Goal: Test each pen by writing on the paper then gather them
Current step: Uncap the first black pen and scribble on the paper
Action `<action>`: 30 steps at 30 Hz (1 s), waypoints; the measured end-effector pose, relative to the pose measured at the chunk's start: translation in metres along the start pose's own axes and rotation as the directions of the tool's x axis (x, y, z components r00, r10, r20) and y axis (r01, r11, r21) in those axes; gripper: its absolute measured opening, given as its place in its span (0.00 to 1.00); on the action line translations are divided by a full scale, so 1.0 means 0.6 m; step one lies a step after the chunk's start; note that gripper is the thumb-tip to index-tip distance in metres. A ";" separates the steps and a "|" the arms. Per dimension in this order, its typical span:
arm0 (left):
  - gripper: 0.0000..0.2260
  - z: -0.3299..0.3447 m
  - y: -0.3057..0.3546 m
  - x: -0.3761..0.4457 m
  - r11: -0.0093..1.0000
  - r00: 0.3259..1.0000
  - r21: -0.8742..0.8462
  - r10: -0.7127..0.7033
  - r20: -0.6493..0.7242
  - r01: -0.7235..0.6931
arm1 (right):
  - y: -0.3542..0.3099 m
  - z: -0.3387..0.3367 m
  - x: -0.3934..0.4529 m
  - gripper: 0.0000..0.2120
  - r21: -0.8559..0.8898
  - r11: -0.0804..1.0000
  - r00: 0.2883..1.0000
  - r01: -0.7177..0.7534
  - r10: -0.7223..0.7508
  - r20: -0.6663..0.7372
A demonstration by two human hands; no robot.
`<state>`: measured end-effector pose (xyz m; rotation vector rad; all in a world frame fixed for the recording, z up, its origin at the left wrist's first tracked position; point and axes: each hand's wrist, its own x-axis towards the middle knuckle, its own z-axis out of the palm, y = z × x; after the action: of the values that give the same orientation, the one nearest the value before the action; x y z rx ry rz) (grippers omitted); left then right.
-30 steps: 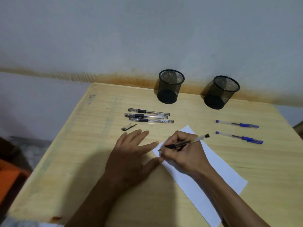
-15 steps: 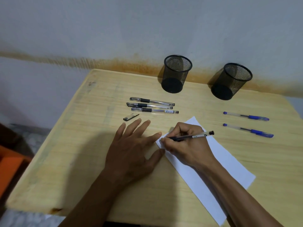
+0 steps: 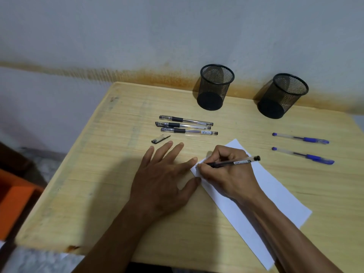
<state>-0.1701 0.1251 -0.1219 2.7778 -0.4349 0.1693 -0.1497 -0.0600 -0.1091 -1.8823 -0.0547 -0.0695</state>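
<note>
Since a moment ago the pen (image 3: 232, 162) has tipped flatter in the right hand (image 3: 226, 174), its capped end now pointing right rather than up and back. That hand pinches the pen near its tip, fingers curled round the barrel, tip touching the near-left corner of the paper (image 3: 275, 198). Flat beside it, the left hand (image 3: 163, 178) lies with fingers spread and straight, thumb and forefinger touching the paper's edge. Three black pens (image 3: 187, 127) lie behind the left hand, with a loose cap (image 3: 160, 139) just in front of them; two blue pens (image 3: 301, 147) lie to the right.
</note>
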 end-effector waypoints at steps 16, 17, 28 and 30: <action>0.24 -0.005 0.002 -0.001 1.000 1.000 -0.003 -0.005 0.027 0.005 | -0.001 -0.003 0.000 0.10 -0.018 1.000 1.000 0.002 -0.002 0.022; 0.24 -0.005 0.002 -0.001 1.000 1.000 -0.002 -0.004 0.026 0.004 | -0.002 -0.004 -0.001 0.09 -0.010 1.000 1.000 0.000 0.000 0.021; 0.24 -0.003 0.002 -0.001 1.000 1.000 0.001 -0.003 0.025 0.003 | -0.007 -0.006 -0.005 0.09 -0.038 0.999 1.000 0.006 -0.006 0.010; 0.24 -0.003 0.001 0.000 1.000 1.000 0.008 -0.003 0.027 0.003 | -0.008 -0.006 -0.005 0.09 -0.049 0.999 1.000 0.006 -0.006 0.002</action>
<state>-0.1707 0.1250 -0.1199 2.7911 -0.4378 0.1335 -0.1532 -0.0619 -0.1037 -1.9317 -0.0604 -0.0740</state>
